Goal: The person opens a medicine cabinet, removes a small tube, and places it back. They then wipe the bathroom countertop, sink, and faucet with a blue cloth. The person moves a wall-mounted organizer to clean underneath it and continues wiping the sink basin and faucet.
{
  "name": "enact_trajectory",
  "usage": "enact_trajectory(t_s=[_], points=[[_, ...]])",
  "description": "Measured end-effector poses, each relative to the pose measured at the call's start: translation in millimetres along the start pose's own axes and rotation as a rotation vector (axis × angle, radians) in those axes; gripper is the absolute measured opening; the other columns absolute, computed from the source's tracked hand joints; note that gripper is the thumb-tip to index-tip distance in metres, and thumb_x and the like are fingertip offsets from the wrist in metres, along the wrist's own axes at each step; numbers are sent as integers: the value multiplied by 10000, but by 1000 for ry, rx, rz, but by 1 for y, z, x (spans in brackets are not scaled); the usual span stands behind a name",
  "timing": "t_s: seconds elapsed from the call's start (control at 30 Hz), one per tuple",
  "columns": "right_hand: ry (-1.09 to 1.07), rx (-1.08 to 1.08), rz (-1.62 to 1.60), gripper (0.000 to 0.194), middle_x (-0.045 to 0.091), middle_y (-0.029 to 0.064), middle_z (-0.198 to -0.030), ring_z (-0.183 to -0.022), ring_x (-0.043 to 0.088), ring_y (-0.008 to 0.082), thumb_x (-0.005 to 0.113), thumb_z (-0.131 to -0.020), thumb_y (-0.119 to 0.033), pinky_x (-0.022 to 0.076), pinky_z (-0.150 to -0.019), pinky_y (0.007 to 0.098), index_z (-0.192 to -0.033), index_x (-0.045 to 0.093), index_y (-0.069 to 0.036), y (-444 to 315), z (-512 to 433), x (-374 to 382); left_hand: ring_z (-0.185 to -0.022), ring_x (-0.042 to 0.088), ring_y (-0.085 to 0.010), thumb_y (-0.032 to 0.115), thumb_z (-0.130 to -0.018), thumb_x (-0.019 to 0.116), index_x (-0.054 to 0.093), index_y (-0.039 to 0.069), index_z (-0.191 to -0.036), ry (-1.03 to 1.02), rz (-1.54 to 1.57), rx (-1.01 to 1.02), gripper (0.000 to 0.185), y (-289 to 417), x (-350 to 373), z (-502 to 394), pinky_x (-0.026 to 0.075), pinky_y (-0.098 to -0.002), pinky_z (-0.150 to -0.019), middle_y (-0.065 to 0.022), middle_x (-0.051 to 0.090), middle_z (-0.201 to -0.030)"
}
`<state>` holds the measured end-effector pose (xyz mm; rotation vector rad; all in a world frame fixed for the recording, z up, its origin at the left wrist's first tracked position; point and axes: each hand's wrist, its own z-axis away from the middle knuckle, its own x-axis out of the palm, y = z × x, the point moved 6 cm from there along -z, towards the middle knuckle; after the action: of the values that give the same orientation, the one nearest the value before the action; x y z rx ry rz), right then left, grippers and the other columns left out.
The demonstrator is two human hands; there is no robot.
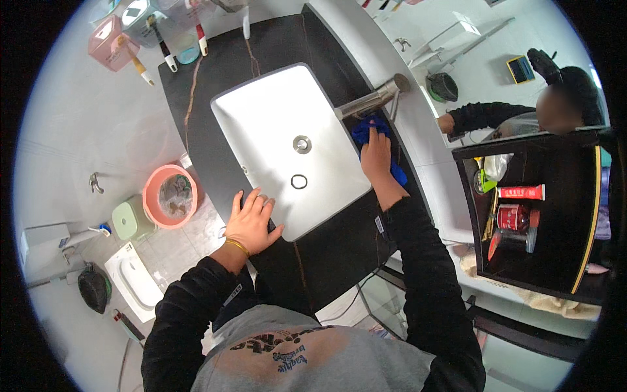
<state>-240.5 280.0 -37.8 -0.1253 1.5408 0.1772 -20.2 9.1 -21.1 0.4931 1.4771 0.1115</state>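
Note:
My right hand (377, 154) presses a bunched blue cloth (399, 175) onto the strip of black countertop behind the sink, just below the faucet. Its fingers point toward the faucet base and partly cover the cloth. My left hand (252, 218) rests with spread fingers on the front rim of the white rectangular basin and the counter beside it, holding nothing that I can see. Inside the basin (274, 112) lie a metal drain plug (302, 144) and a small dark ring, apparently a hair tie (299, 182). A brushed metal faucet (374, 98) reaches over the basin's rim.
Brushes in wall-mounted cups (110, 46) hang past the counter's far end. A pink basin (169, 223) with soaking cloth stands by a green bin (130, 218) at left. A squat toilet (132, 279) is lower left. Right are a mirror (470, 54) and black shelf (548, 264) with toiletries.

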Motion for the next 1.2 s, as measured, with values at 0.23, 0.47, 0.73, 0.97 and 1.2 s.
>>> enact_trajectory(t_s=[0.23, 0.47, 0.73, 0.97, 1.2], points=[[13, 136, -50, 682, 504, 284, -1258, -1143, 446, 435, 517, -852, -151, 364, -982, 519, -1448, 234, 22, -6, -28, 0, -1327, 325, -292, 438, -793, 631, 549, 45, -1205, -15, -20, 12, 576, -2, 5, 1, 189, -558, -1087, -124, 501, -1206], [-81, 143, 11, 652, 596, 272, -1128, -1042, 548, 427, 549, -835, -157, 419, -946, 480, -1406, 297, 33, 9, 2, -23, -1325, 326, -300, 422, -774, 655, 544, 35, -1163, 3, -1, 16, 560, 0, 2, 1, 187, -557, -1087, -127, 500, -1186], [53, 92, -32, 606, 547, 270, -1217, -1110, 493, 441, 488, -885, -170, 378, -1006, 493, -1421, 280, 23, 0, -27, 1, -1333, 334, -291, 459, -800, 614, 536, -25, -1132, -17, -20, 1, 592, -1, 4, 1, 183, -537, -1102, -155, 512, -1198], [117, -104, -100, 538, 599, 217, -1123, -1059, 472, 400, 504, -939, -394, 346, -975, 492, -1412, 427, -151, 43, 75, -1, -1342, 318, -313, 458, -819, 604, 476, 20, -1262, 112, -31, 41, 636, -1, 1, 7, 172, -552, -1100, -170, 451, -1310], [59, 22, -54, 498, 614, 252, -922, -1039, 481, 411, 509, -921, -210, 314, -1019, 484, -1397, 429, -86, 17, 187, -12, -1341, 314, -307, 437, -891, 525, 431, 54, -1320, 94, -52, 45, 583, -1, 7, 7, 169, -558, -1097, -166, 422, -1326]])
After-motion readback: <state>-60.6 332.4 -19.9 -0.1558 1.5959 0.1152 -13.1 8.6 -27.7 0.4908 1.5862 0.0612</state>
